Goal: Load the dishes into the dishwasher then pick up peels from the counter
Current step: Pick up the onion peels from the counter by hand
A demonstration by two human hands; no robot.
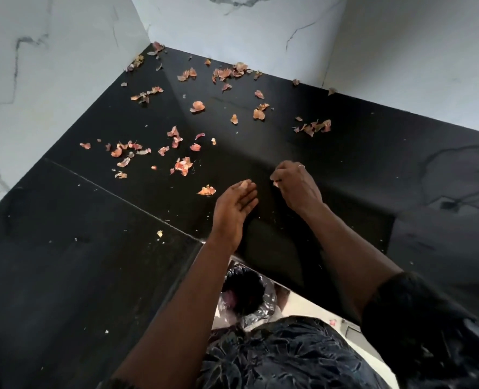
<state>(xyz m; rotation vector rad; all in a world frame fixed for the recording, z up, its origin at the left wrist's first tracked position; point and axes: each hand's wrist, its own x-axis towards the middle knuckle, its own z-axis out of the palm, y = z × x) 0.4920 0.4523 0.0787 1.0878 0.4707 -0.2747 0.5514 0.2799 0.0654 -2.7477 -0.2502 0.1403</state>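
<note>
Several orange-pink onion peels (183, 165) lie scattered over the black counter (92, 209), thickest toward the back corner. One peel (207, 190) sits just left of my left hand (235, 206), which is held flat with the palm turned up and the fingers straight above the counter. My right hand (296, 184) is close beside it, fingers curled, pinching a small peel scrap (275, 183) at the fingertips. Another cluster of peels (314, 127) lies beyond my right hand.
White marble walls (246, 32) close the corner at the back and left. Below the counter's front edge stands a bin lined with a plastic bag (246, 296), dark inside. A seam runs across the counter on the left.
</note>
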